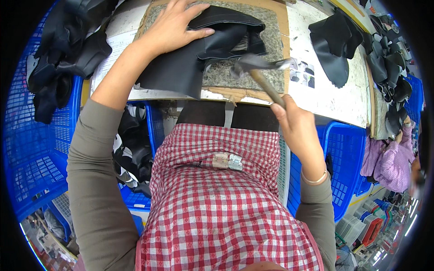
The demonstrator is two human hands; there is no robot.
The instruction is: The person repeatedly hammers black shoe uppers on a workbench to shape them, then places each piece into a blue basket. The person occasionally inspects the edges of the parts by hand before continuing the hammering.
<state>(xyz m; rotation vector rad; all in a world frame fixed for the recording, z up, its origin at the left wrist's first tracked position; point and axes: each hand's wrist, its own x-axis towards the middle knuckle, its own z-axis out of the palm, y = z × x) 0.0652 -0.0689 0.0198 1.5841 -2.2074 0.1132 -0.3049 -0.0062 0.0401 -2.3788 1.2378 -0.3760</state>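
Note:
A black leather boot upper (176, 67) lies folded on a speckled stone slab (271, 43) set into the worktable. My left hand (176, 29) rests on the upper with its fingers spread, pressing it down near the far edge. In my right hand (293, 122) is a hammer (266, 86), gripped by its wooden handle. Its metal head, smeared by motion, hovers at the near right edge of the upper; whether it touches the leather I cannot tell.
Black uppers (332, 45) lie on the table's right side, and more are heaped over a blue crate (36, 167) at left. Another blue crate (343, 171) stands below at right. A person in a checked purple sleeve (391, 167) works farther right.

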